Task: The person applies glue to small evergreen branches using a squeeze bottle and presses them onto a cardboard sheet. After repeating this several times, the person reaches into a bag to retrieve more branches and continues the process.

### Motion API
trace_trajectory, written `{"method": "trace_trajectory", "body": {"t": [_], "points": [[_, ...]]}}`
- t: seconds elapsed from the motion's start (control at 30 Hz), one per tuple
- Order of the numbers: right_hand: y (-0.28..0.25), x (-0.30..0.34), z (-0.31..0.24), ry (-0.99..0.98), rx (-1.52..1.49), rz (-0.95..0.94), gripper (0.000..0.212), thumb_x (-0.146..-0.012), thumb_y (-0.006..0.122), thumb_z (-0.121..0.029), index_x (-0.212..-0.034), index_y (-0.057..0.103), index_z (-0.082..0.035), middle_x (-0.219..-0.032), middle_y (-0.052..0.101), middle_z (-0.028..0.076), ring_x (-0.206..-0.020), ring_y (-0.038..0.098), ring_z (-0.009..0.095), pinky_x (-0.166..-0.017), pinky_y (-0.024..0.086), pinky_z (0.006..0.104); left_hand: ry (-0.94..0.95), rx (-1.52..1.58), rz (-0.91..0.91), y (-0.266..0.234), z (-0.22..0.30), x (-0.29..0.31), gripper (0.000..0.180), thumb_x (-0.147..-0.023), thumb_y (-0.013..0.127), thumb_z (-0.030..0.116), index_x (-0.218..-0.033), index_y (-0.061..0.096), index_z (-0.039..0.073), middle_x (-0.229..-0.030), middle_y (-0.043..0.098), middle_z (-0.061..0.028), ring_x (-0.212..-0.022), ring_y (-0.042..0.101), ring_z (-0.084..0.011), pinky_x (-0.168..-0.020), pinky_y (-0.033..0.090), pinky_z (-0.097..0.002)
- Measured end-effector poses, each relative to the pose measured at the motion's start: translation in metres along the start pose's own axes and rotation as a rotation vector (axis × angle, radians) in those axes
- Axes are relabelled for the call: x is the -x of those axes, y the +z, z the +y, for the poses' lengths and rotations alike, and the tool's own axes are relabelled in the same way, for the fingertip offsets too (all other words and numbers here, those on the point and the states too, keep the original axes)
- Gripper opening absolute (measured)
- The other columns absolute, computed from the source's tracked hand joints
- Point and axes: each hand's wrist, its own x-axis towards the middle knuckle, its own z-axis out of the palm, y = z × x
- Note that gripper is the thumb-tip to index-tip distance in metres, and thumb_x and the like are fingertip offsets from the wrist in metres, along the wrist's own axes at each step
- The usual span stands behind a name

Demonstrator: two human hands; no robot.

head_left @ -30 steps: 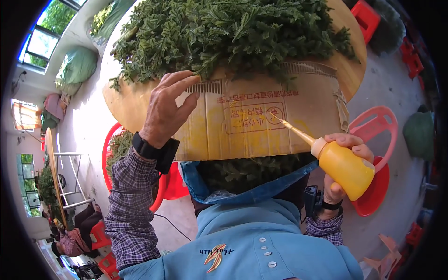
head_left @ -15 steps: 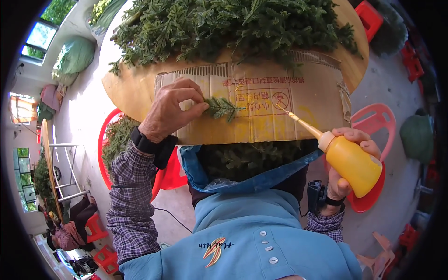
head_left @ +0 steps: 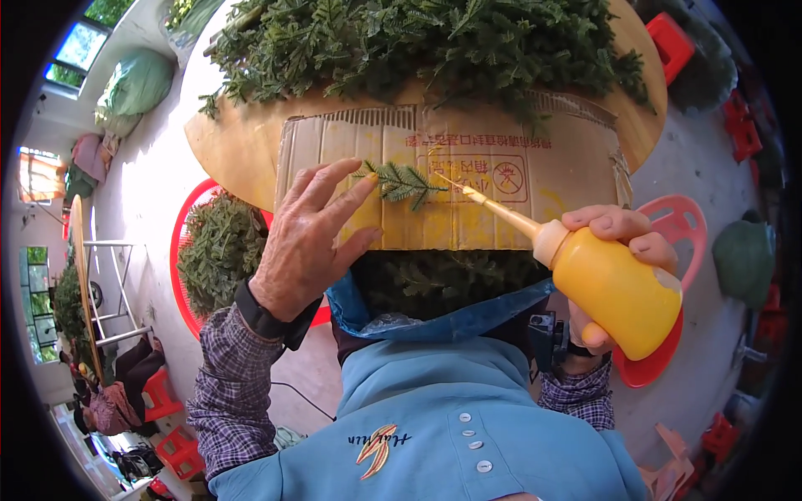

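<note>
A small green fir sprig point(head_left: 404, 183) lies flat on a piece of brown cardboard point(head_left: 326, 144), its bare stem end pointing right. My left hand point(head_left: 307, 234) is open over the cardboard's left part, fingers spread, one fingertip at the leafy end of the sprig. Wrapped round a yellow squeeze bottle point(head_left: 618, 288) is my right hand point(head_left: 639, 230). The bottle tilts so that its long thin nozzle points left, its fine tip close to the sprig's stem end. Yellow smears mark the cardboard near the sprig.
A heap of fir branches point(head_left: 418, 46) covers the far part of the round wooden table point(head_left: 217, 146). More greenery sits in a blue bag point(head_left: 434, 315) at my lap and in a red basket point(head_left: 180, 238) on the left. A person point(head_left: 113, 405) sits at far left.
My left hand has let go of the sprig and spread its fingers, leaving it on the cardboard. My right hand has brought the bottle left, its nozzle closer to the stem.
</note>
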Motion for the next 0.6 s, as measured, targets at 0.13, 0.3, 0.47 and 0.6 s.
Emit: {"method": "trace_trajectory", "body": {"t": [0.13,0.3,0.47,0.6], "points": [[0.012,-0.009,0.007,0.049,-0.051,-0.054,0.073,-0.075,0.086,-0.040,-0.124,0.041,-0.009,-0.116,0.055,0.020,-0.103,0.061,0.036,-0.089,0.054,0.0510,-0.045,-0.027,0.007,0.018,0.003,0.008,0.050,-0.079,0.075,0.019,-0.125,0.061,0.004,-0.132,0.055,-0.0144,-0.122,0.050,-0.0372,-0.102,0.045,-0.0458],[0.027,-0.013,0.021,0.069,-0.072,-0.109,0.072,-0.076,0.086,-0.038,-0.123,0.041,-0.008,-0.116,0.055,0.020,-0.104,0.061,0.034,-0.091,0.054,0.0501,-0.051,-0.010,0.021,0.030,0.001,0.013,0.050,-0.080,0.075,0.022,-0.125,0.061,0.004,-0.135,0.055,-0.0139,-0.123,0.050,-0.0353,-0.103,0.043,-0.0462],[0.036,-0.015,0.033,0.089,-0.057,-0.151,0.072,-0.075,0.086,-0.038,-0.123,0.042,-0.007,-0.116,0.055,0.019,-0.104,0.061,0.033,-0.091,0.054,0.0489,-0.056,-0.025,0.036,0.034,0.000,0.015,0.050,-0.080,0.074,0.024,-0.126,0.062,0.005,-0.137,0.054,-0.0128,-0.125,0.050,-0.0335,-0.103,0.042,-0.0455],[0.038,-0.014,0.036,0.103,-0.049,-0.178,0.074,-0.075,0.086,-0.039,-0.126,0.042,-0.007,-0.116,0.054,0.021,-0.103,0.060,0.038,-0.090,0.053,0.0524,-0.054,-0.007,0.045,0.035,0.000,0.015,0.050,-0.080,0.074,0.023,-0.126,0.062,0.006,-0.137,0.054,-0.0122,-0.125,0.050,-0.0327,-0.102,0.042,-0.0449]]}}
